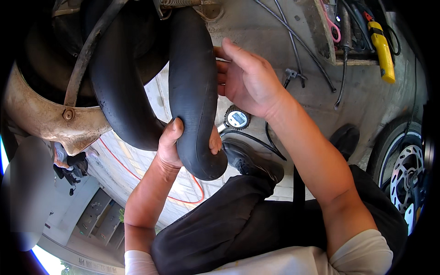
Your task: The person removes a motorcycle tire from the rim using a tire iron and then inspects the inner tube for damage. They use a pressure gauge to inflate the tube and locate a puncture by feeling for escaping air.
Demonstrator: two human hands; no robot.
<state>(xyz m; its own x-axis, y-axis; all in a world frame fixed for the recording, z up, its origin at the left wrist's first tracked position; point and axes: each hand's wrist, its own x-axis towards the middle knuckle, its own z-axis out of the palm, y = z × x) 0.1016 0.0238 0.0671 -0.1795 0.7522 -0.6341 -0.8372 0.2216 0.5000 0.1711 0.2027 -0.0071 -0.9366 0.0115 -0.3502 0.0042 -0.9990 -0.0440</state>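
So far left you've got the fender (46, 120), beige and pretty grimy, with a rusty strut (85, 64) bolted to it. Just right of that the tube (192, 87), fat and black, hangs down in front of you in two thick runs. Your left hand (169, 149) is clamped around its low end, thumb on the near face and fingertips showing round the right side. A red hose (200, 190) curves along the ground behind. Next is the round digital gauge (237, 119), near your shoe (254, 162). Your right hand (251, 85) is open, thumb up, fingers right at the tube's right edge; can't tell whether they touch it. Past that, thin rods (306, 43) cross on the ground, then a crate (362, 61) holding pink-handled scissors (336, 33) and a yellow tool (382, 49). Far right is a wheel (403, 178) with a brake disc.
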